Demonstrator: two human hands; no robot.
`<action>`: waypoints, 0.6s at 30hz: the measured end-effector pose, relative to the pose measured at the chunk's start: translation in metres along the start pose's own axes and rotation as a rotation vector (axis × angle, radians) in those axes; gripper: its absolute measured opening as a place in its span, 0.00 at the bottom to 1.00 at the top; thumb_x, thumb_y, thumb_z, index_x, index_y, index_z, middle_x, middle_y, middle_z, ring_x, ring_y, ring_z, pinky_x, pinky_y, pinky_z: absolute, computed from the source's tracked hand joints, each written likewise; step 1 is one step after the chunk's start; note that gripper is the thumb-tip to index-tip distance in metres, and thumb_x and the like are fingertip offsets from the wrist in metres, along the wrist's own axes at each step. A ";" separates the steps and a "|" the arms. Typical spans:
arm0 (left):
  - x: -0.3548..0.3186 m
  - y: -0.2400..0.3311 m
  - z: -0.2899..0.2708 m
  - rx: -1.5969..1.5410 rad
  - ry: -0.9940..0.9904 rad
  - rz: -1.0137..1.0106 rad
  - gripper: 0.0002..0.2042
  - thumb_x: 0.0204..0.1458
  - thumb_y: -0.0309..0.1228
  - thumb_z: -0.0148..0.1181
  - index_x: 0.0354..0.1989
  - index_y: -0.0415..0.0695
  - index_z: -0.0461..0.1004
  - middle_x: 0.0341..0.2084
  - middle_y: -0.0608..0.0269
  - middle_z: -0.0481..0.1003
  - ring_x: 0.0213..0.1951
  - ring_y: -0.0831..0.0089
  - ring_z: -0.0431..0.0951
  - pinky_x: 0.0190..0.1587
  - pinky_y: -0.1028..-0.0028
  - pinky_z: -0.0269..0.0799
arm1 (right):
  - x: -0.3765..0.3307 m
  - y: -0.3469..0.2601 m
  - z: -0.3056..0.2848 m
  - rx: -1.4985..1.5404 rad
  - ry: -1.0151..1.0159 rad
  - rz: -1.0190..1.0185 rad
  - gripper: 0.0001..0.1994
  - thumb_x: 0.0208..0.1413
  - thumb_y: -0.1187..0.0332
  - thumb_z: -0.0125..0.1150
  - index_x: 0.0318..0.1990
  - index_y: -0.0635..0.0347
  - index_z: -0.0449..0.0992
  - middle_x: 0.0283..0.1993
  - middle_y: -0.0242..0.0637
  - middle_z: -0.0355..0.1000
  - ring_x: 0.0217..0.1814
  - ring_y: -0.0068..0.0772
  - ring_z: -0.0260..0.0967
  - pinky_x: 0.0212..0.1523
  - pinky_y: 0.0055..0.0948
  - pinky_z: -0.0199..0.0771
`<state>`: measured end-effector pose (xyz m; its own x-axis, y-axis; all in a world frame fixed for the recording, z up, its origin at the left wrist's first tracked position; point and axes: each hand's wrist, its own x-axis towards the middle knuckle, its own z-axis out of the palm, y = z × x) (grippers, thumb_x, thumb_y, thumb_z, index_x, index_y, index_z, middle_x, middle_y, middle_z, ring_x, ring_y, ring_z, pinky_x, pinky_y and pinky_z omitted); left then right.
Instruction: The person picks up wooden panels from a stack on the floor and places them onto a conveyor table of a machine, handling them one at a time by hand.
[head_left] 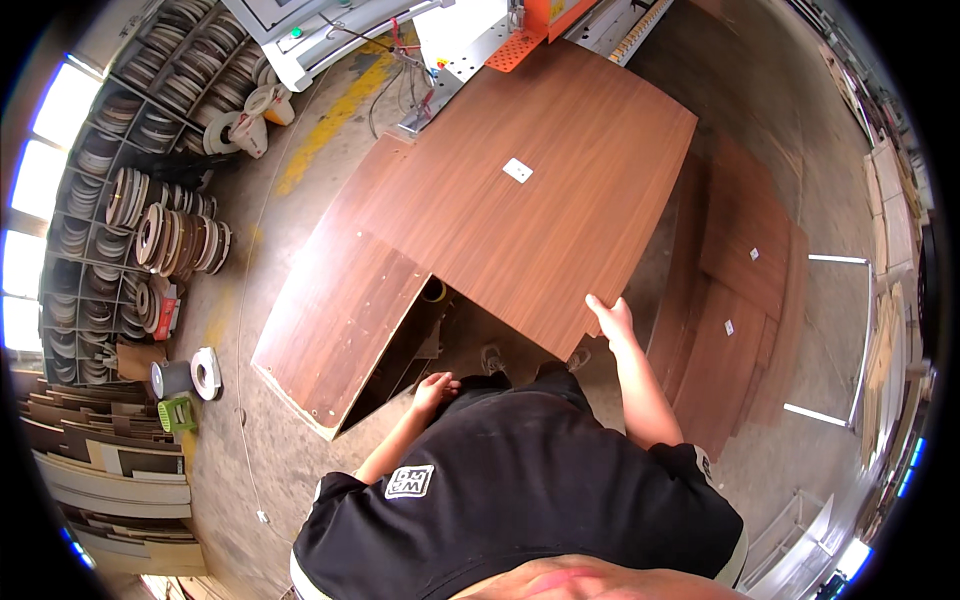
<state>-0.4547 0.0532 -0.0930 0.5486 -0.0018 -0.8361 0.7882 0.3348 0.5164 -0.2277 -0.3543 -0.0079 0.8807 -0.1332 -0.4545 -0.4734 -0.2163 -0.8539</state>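
Observation:
My right hand [612, 322] grips the near right corner of a large brown wood-grain panel [560, 210], thumb on top and fingers hidden beneath. The panel lies flat, its far end at an edge-working machine [520, 50] with an orange guard. A small white label [517, 170] is stuck on its face. My left hand [436, 392] hangs in front of my body with curled fingers; I see nothing in it. Closest to that hand is a brown wooden box-like stand [340, 330] with a dark open side, lying beside and partly under the panel.
More brown panels [715, 340] with white labels are stacked low on my right. A rack of edge-banding rolls [140, 150] lines the left, with loose rolls [205, 374] and a green container [178, 413] on the floor. Board offcuts [110, 460] stand below the rack. A white metal frame [855, 340] is far right.

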 end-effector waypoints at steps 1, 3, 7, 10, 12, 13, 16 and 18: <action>-0.001 -0.008 -0.010 0.014 0.035 -0.028 0.14 0.64 0.41 0.55 0.51 0.45 0.73 0.38 0.63 0.80 0.35 0.73 0.79 0.36 0.73 0.74 | 0.008 -0.003 -0.004 0.011 0.007 0.016 0.26 0.52 0.56 0.73 0.49 0.67 0.73 0.44 0.42 0.77 0.40 0.31 0.77 0.30 0.31 0.79; -0.006 -0.019 -0.024 0.048 0.093 -0.064 0.16 0.63 0.41 0.56 0.51 0.43 0.72 0.37 0.61 0.80 0.33 0.71 0.79 0.35 0.72 0.74 | 0.017 -0.018 -0.008 0.012 0.025 0.057 0.26 0.52 0.55 0.73 0.49 0.67 0.72 0.44 0.42 0.76 0.40 0.31 0.77 0.29 0.31 0.80; -0.016 -0.022 -0.036 0.073 0.152 -0.088 0.16 0.64 0.40 0.55 0.52 0.41 0.72 0.39 0.59 0.80 0.33 0.69 0.79 0.35 0.69 0.75 | 0.053 -0.019 -0.023 0.050 0.026 0.077 0.27 0.53 0.55 0.73 0.51 0.68 0.73 0.46 0.44 0.76 0.43 0.34 0.78 0.34 0.33 0.81; -0.011 -0.018 -0.040 0.085 0.173 -0.058 0.16 0.64 0.40 0.54 0.52 0.41 0.72 0.39 0.58 0.80 0.33 0.69 0.79 0.36 0.68 0.76 | 0.089 0.001 -0.035 -0.112 0.166 0.016 0.26 0.55 0.52 0.70 0.51 0.66 0.73 0.44 0.41 0.76 0.40 0.33 0.78 0.33 0.34 0.81; -0.006 -0.018 -0.040 0.089 0.170 -0.029 0.16 0.64 0.40 0.53 0.53 0.42 0.72 0.40 0.58 0.79 0.34 0.69 0.79 0.37 0.68 0.76 | 0.090 -0.007 -0.027 0.002 0.150 0.124 0.26 0.57 0.50 0.68 0.51 0.64 0.73 0.41 0.39 0.76 0.37 0.32 0.78 0.32 0.34 0.81; -0.002 -0.016 -0.040 0.093 0.180 -0.024 0.17 0.63 0.40 0.55 0.53 0.41 0.73 0.40 0.57 0.80 0.33 0.68 0.79 0.36 0.67 0.76 | 0.086 -0.011 -0.027 0.062 0.145 0.181 0.26 0.58 0.49 0.66 0.51 0.63 0.73 0.39 0.38 0.75 0.35 0.32 0.77 0.32 0.34 0.81; 0.012 -0.016 -0.031 0.100 0.183 -0.009 0.17 0.62 0.40 0.57 0.52 0.41 0.74 0.39 0.58 0.81 0.33 0.70 0.80 0.36 0.67 0.76 | 0.067 -0.007 -0.029 0.143 0.021 0.160 0.26 0.63 0.43 0.54 0.48 0.61 0.72 0.36 0.38 0.75 0.31 0.31 0.78 0.29 0.32 0.78; 0.026 -0.009 -0.016 0.126 0.174 0.004 0.17 0.62 0.40 0.57 0.52 0.41 0.74 0.38 0.58 0.81 0.32 0.70 0.80 0.36 0.67 0.76 | 0.051 0.007 -0.043 0.211 -0.122 0.164 0.24 0.66 0.45 0.50 0.48 0.60 0.72 0.35 0.38 0.78 0.31 0.31 0.79 0.28 0.27 0.75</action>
<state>-0.4522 0.0649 -0.1223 0.5043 0.1656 -0.8475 0.8206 0.2137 0.5300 -0.1870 -0.4042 -0.0265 0.7942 -0.0292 -0.6069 -0.6070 0.0065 -0.7947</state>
